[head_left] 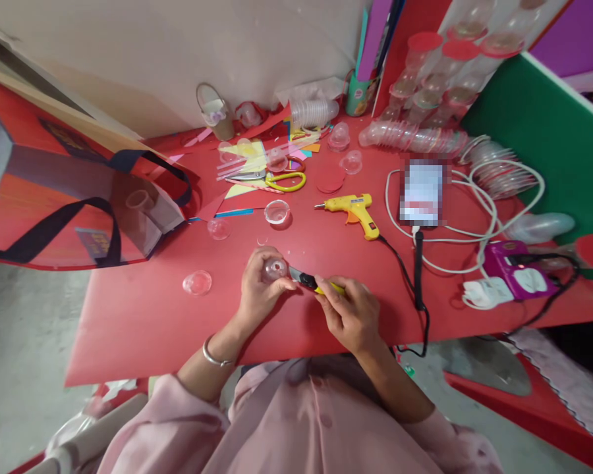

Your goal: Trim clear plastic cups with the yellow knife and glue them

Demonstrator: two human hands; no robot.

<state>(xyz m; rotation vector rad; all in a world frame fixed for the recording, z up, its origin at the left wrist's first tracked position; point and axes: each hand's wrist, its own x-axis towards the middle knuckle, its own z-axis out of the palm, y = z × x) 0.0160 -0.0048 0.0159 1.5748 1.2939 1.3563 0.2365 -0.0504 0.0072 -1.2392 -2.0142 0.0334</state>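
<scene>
My left hand (259,289) is closed around a small clear plastic cup (275,268) held just above the red table (143,316). My right hand (348,313) grips a yellow-handled utility knife (312,282) whose blade tip points left and meets the cup. Both hands are near the table's front edge, close together. A silver bangle sits on my left wrist.
A yellow glue gun (353,209) lies behind my hands, its black cord trailing right. Loose clear cups (197,282) lie at left, yellow scissors (284,180) and paper scraps at back. White cables and a purple device (516,273) lie right; a red bag (79,197) stands left.
</scene>
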